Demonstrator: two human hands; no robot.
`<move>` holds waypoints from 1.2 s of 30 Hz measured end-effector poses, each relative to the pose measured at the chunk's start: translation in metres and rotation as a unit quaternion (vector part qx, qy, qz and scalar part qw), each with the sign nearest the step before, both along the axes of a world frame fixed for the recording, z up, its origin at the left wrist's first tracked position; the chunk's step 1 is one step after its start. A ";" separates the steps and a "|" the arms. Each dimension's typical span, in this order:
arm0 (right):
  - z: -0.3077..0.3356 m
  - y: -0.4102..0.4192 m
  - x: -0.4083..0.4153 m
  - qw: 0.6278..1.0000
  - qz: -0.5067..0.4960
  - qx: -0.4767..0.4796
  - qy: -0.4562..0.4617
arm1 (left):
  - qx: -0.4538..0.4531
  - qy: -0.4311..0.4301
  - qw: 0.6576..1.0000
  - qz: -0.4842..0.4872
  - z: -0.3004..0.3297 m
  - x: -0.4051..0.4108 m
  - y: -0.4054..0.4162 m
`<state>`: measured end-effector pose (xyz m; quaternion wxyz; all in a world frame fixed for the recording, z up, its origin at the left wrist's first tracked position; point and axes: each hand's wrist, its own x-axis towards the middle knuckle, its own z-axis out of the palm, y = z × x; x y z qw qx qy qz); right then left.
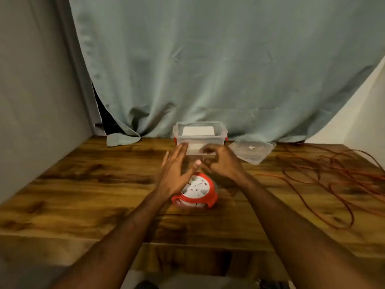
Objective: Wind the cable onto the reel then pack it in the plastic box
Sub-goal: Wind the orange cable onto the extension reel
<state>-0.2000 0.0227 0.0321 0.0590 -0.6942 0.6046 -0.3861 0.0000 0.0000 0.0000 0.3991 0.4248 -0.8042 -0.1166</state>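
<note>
The reel (195, 191) sits on the desk (83, 195), cable (325, 180) loose at right. Left hand (174, 176) fingers spread; right hand (221, 161) fingers curled, grip unclear. Steady the reel, feed cable evenly.

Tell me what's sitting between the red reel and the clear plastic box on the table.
In the head view, both hands: the left hand and right hand hover between the reel and the plastic box.
</note>
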 end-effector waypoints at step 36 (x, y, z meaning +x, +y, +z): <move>-0.084 -0.094 -0.033 0.985 0.108 0.127 0.033 | 0.122 -0.007 0.977 0.177 -0.089 -0.008 -0.115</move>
